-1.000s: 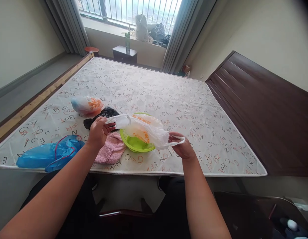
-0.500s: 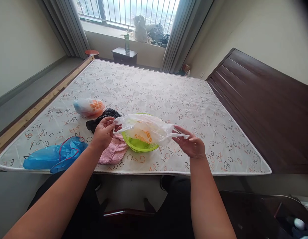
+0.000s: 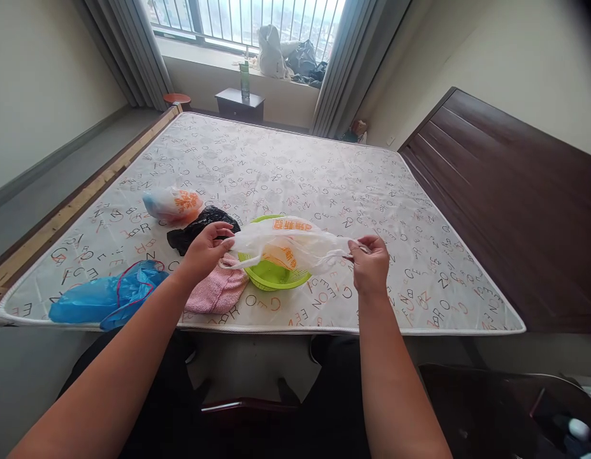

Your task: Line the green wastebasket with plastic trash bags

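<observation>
I have the white plastic bag [image 3: 319, 248] drawn out sideways between my hands, above the green plastic basket [image 3: 276, 277], covering part of it. My left hand [image 3: 206, 250] is partly closed, thumb and fingertips pinching the bag's left end. My right hand [image 3: 372, 264] is closed further, with the handle at the right end caught between thumb and fingers. I can't tell whether the bag's underside touches the basket.

The film looks thin and creased, so I'd want a light, even pull from both sides — enough to flatten the folds, not enough to stretch the handles. Gathering a little more plastic into each pinch would spread the strain, and a bit of height would stop the loose film snagging on the basket's rim.

On the mattress [image 3: 324, 172], the pink towel [image 3: 218, 290] lies just left of the basket, near my side. The black plastic bag [image 3: 185, 237] is beyond my left hand — best not brushed — and the blue plastic bag [image 3: 89, 298] lies farther left, by the near edge.
</observation>
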`<action>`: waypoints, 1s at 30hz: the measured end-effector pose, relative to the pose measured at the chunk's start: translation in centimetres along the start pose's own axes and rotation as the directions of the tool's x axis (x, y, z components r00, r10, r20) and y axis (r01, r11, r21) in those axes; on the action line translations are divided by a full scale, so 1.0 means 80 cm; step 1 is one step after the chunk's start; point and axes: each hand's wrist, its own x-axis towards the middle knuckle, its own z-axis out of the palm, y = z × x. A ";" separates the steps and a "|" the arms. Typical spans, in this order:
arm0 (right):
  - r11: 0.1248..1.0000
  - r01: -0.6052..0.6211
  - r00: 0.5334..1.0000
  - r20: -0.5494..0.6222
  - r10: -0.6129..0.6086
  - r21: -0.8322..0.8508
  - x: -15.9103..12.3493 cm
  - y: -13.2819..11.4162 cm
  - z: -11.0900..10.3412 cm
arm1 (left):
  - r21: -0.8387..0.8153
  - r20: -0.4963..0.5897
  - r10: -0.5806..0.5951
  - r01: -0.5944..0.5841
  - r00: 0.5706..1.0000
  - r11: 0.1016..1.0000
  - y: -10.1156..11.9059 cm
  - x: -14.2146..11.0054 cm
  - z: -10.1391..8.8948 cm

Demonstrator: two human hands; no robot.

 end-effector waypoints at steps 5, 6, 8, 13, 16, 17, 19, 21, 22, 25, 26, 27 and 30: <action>0.970 -0.047 0.993 -0.090 0.071 0.238 0.020 0.024 -0.015 | 0.214 -0.017 0.030 -0.025 0.999 0.977 -0.008 0.012 -0.036; 0.955 -0.082 0.993 -0.057 0.102 0.284 0.023 0.028 -0.019 | 0.172 -0.035 0.001 0.005 0.999 0.985 -0.009 0.013 -0.039; 0.924 -0.155 0.988 0.028 0.155 0.349 0.026 0.032 -0.023 | 0.019 -0.088 -0.075 0.077 0.993 0.997 -0.010 0.013 -0.039; 0.880 -0.274 0.958 0.188 0.215 0.389 0.020 0.026 -0.025 | -0.572 -0.028 -0.204 0.152 0.979 0.806 -0.001 0.011 -0.028; 0.909 -0.278 0.951 0.220 0.215 0.311 0.014 0.021 -0.021 | -0.683 0.029 -0.278 0.222 0.960 0.695 -0.001 0.009 -0.027; 0.923 -0.263 0.952 0.229 0.202 0.280 0.012 0.020 -0.019 | -0.694 0.023 -0.294 0.227 0.956 0.683 -0.002 0.008 -0.028; 0.952 -0.212 0.955 0.256 0.152 0.223 0.009 0.019 -0.016 | -0.689 -0.003 -0.306 0.220 0.952 0.690 -0.007 0.008 -0.030; 0.975 -0.149 0.948 0.305 0.094 0.164 0.005 0.019 -0.012 | -0.653 -0.033 -0.313 0.217 0.949 0.725 -0.012 0.009 -0.032; 0.985 -0.116 0.942 0.329 0.068 0.129 0.003 0.020 -0.011 | -0.632 -0.039 -0.314 0.220 0.949 0.743 -0.013 0.009 -0.032; 1.000 0.011 0.948 0.317 -0.011 0.003 -0.002 0.022 -0.006 | -0.589 -0.017 -0.283 0.219 0.959 0.778 -0.009 0.009 -0.029; 0.997 0.065 0.958 0.282 -0.049 -0.046 -0.003 0.022 -0.006 | -0.589 -0.001 -0.268 0.216 0.963 0.778 -0.006 0.009 -0.026; 0.988 0.120 0.965 0.247 -0.093 -0.098 -0.005 0.021 -0.005 | -0.595 0.008 -0.257 0.211 0.966 0.775 -0.002 0.008 -0.023; 0.915 0.301 0.940 0.245 -0.238 -0.267 -0.010 0.015 -0.005 | -0.614 0.012 -0.254 0.207 0.967 0.761 0.009 0.003 -0.014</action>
